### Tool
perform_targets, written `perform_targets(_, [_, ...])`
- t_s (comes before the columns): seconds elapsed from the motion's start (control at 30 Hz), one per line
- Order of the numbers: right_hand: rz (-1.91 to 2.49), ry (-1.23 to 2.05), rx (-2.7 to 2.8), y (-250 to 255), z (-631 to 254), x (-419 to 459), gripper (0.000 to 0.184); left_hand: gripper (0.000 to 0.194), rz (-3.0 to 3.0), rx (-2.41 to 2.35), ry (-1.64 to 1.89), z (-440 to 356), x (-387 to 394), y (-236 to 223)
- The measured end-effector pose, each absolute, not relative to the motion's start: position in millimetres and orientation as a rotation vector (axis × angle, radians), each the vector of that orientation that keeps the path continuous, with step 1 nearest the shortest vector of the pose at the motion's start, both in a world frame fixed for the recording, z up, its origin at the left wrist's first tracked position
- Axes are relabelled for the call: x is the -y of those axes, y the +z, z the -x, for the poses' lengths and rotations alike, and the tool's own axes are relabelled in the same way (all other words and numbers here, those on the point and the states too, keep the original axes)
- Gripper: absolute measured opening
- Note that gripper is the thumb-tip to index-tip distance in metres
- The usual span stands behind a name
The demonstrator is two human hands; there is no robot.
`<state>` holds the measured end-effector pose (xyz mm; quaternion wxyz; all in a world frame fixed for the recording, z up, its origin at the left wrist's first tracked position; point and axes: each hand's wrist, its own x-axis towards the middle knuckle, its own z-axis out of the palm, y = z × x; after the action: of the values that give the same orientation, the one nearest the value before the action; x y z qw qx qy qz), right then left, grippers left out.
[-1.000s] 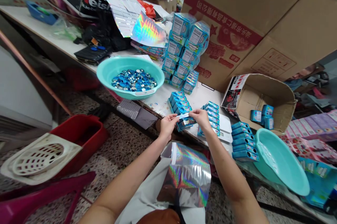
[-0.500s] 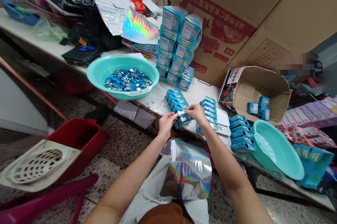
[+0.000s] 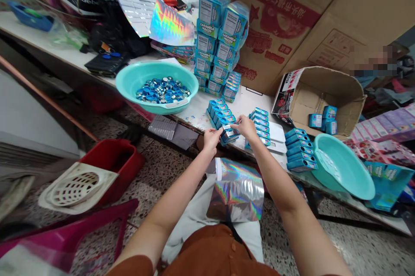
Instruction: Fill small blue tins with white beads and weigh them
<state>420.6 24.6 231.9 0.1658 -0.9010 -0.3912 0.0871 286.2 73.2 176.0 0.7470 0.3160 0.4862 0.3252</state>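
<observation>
1. A narrow silvery strip (image 3: 230, 127) sits just above a small blue carton (image 3: 230, 136).
2. The carton lies tilted, printed face up, just in front of a tight row of matching blue cartons (image 3: 219, 112).

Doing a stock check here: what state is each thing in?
Left hand, fingers on the carton
Right hand, fingers on the same carton
Near basin, holding blue-and-silver caps
Right basin, tilted
Cardboard box, open, small blue cartons inside
Holographic pouch, lying on the lap
</observation>
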Motion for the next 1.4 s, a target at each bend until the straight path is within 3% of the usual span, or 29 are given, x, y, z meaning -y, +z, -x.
perform_targets(0.17, [2.553,0.248,1.062,231,-412,-21,0.019,0.037,-0.708,-1.132,0.710,-294,-66,171])
perform_targets(0.27, [2.458,0.078,1.064,230,-401,-12,0.015,0.039,-0.793,-1.256,0.729,-287,-57,162])
perform_targets(0.43, [2.063,-0.193,1.296,223,-368,36,0.021,0.024,-1.325,-1.043,0.962,-229,-37,160])
perform_targets(0.6, [1.871,0.221,1.600,196,-346,89,0.025,0.041,-1.764,-1.035,0.791,-180,-9,158])
perform_targets(0.73, [1.968,0.486,1.663,164,-351,105,0.052,0.065,-1.970,-0.934,0.463,-179,14,143])
perform_targets(0.8, [1.998,0.587,1.688,154,-357,109,0.058,0.057,-2.003,-0.845,0.382,-183,18,136])
perform_targets(0.93, [1.944,0.663,1.690,150,-360,119,0.040,0.027,-1.819,-0.641,0.324,-187,18,128])
perform_targets(1.1, [1.838,0.716,1.552,162,-349,128,0.029,0.029,-1.549,-0.625,0.379,-189,25,133])
perform_targets(1.4, [1.903,0.051,1.763,192,-327,132,0.028,0.034,-1.403,-0.703,0.515,-188,31,155])
